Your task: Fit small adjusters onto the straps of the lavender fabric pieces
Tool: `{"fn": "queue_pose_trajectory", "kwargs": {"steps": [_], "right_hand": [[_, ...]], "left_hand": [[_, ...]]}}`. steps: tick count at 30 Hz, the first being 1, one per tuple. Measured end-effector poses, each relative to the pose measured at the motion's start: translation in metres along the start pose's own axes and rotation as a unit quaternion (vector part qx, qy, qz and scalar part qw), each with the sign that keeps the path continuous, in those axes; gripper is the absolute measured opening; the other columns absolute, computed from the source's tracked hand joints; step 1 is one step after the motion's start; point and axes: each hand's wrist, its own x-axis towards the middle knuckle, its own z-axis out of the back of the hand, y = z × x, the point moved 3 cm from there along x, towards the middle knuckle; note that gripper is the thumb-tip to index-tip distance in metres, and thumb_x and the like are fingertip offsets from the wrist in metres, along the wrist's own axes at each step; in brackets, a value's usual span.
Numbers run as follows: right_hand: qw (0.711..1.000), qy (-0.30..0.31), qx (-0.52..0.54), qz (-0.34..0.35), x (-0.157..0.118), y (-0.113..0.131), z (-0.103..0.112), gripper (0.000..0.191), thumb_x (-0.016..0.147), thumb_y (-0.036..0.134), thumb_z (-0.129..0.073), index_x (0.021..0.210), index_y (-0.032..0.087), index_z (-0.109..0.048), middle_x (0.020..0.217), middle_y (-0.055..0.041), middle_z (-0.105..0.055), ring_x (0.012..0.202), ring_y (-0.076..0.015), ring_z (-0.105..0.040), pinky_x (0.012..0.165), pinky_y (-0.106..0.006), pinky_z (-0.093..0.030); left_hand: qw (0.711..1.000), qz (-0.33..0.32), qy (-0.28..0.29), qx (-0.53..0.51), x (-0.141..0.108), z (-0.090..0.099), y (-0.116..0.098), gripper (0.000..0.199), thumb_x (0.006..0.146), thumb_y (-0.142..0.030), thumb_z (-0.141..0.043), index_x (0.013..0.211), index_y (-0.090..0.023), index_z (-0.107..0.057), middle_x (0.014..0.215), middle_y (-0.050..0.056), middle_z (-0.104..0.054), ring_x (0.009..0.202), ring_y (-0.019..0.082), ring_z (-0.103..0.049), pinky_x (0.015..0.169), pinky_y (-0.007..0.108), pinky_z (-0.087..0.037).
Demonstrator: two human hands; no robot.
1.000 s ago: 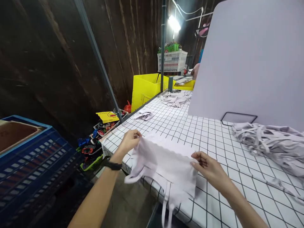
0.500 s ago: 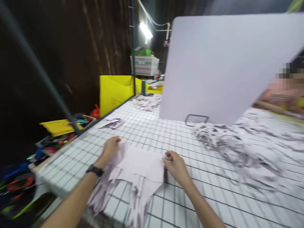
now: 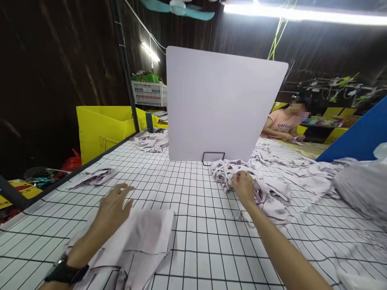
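Note:
My left hand (image 3: 113,209), a dark watch on its wrist, is over the left part of a pale cloth piece (image 3: 148,229) lying at the near edge of the table. Its fingers are spread and hold nothing. My right hand (image 3: 243,186) reaches onto a heap of crumpled pale cloth (image 3: 273,195). Its fingers curl down against the heap; whether they grip any cloth is hidden. A small folded cloth piece (image 3: 98,176) lies at the table's left side.
A white board (image 3: 220,104) stands mid-table in a wire holder (image 3: 213,158). More cloth (image 3: 152,141) lies behind left. A yellow box (image 3: 104,131) is beyond the left edge. Across the table sits a person (image 3: 284,123); a blue panel (image 3: 359,133) is at right.
The view has turned right and up. My left hand has let go of the cloth piece and opened. My right hand has left that piece and moved forward to the heap.

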Motion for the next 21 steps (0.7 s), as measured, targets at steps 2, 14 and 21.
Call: {"fn": "queue_pose_trajectory", "kwargs": {"steps": [2,14,21], "right_hand": [[1.0,-0.011,-0.012,-0.015,0.02,-0.004,0.008,0.035,0.099,0.035,-0.065,0.13,0.018,-0.062,0.133,-0.011,-0.062,0.113,-0.0263,-0.065,0.094,-0.049,-0.055],[0.991,0.096,0.054,0.07,-0.027,-0.001,0.088,0.02,0.095,0.027,-0.06,0.095,0.017,-0.078,0.101,-0.0091,-0.077,0.089,-0.0252,-0.073,0.081,-0.038,-0.059],[0.92,0.302,0.188,0.165,-0.212,0.021,0.096,0.035,0.093,0.023,-0.049,0.109,0.022,-0.08,0.119,-0.0116,-0.075,0.111,-0.0288,-0.071,0.097,-0.043,-0.057]], "left_hand": [[0.998,-0.024,0.023,-0.045,-0.006,-0.005,-0.035,0.034,0.091,-0.032,-0.046,0.115,-0.024,-0.069,0.135,0.012,-0.062,0.115,0.034,-0.065,0.096,0.054,-0.055],[0.925,-0.112,0.174,-0.32,-0.046,-0.037,-0.195,0.024,0.092,-0.025,-0.052,0.111,-0.026,-0.068,0.114,0.007,-0.07,0.105,0.025,-0.067,0.092,0.042,-0.058],[0.9,-0.091,0.259,-0.338,-0.076,-0.054,-0.214,0.029,0.092,-0.024,-0.054,0.118,-0.021,-0.065,0.118,0.009,-0.068,0.107,0.025,-0.064,0.098,0.042,-0.053]]}}
